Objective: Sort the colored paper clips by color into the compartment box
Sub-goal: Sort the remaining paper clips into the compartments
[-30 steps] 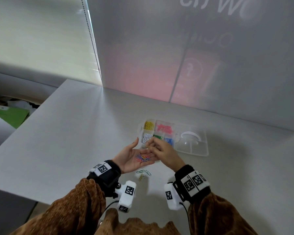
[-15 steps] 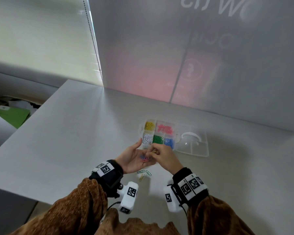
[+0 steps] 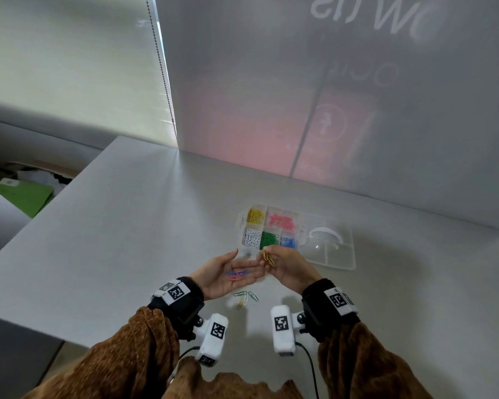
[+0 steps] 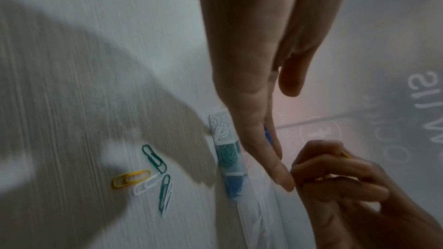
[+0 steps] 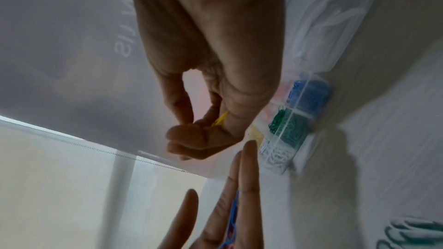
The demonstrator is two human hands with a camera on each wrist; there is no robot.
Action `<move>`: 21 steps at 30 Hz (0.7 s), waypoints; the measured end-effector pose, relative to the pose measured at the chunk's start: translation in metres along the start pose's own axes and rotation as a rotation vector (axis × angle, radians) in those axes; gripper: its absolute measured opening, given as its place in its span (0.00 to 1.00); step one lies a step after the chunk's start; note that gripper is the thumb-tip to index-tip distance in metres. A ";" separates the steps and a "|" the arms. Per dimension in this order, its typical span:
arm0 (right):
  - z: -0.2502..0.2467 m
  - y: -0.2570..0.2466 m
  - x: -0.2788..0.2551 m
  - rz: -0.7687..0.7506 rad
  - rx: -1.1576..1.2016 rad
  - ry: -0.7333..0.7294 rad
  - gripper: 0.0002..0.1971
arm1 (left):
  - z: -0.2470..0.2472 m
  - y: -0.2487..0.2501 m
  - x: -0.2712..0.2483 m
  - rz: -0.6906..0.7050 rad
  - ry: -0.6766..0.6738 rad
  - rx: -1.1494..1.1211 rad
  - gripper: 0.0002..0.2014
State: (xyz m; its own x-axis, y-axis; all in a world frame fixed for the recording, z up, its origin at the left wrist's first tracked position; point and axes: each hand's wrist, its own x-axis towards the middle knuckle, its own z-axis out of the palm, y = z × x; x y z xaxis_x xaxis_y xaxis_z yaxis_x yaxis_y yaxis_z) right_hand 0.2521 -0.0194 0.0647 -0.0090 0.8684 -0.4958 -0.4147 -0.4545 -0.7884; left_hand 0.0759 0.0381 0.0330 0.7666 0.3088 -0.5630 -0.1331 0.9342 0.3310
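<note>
R hand (image 3: 288, 266) pinching yellow clips (image 3: 268, 258), L hand (image 3: 228, 273) flat, palm up w/ pink and blue clips (image 3: 236, 274), compartment box (image 3: 271, 230) just beyond grip, wall lettering mirrored, unreadable

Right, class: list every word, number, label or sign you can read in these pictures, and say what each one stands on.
Pale lettering on the frosted wall panel: shows mirrored, cut off by the frame, not readable.
Round emblem on the pink area: a single mark inside a circle, small text under it too blurred.
Black and white square markers on the wrist bands: codes, no words.
Compartment box: no label visible.
</note>
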 end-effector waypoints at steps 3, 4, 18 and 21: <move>-0.001 -0.001 0.014 0.032 0.096 0.073 0.07 | -0.006 0.003 -0.003 0.022 0.060 -0.038 0.25; -0.002 -0.001 0.020 0.038 0.165 0.088 0.08 | -0.008 0.004 -0.004 0.029 0.071 -0.053 0.25; 0.002 -0.065 0.110 0.063 0.228 0.362 0.15 | -0.023 0.010 -0.018 0.110 0.026 -0.138 0.32; 0.008 -0.067 0.100 0.004 -0.240 0.308 0.09 | -0.018 0.012 -0.018 0.120 -0.023 -0.149 0.34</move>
State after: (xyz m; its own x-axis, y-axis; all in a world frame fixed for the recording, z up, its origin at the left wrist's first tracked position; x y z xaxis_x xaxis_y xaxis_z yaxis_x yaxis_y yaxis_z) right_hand 0.2718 0.0998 0.0706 0.2781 0.7830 -0.5564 -0.1905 -0.5228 -0.8309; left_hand 0.0489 0.0466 0.0335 0.7537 0.4172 -0.5078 -0.3150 0.9074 0.2780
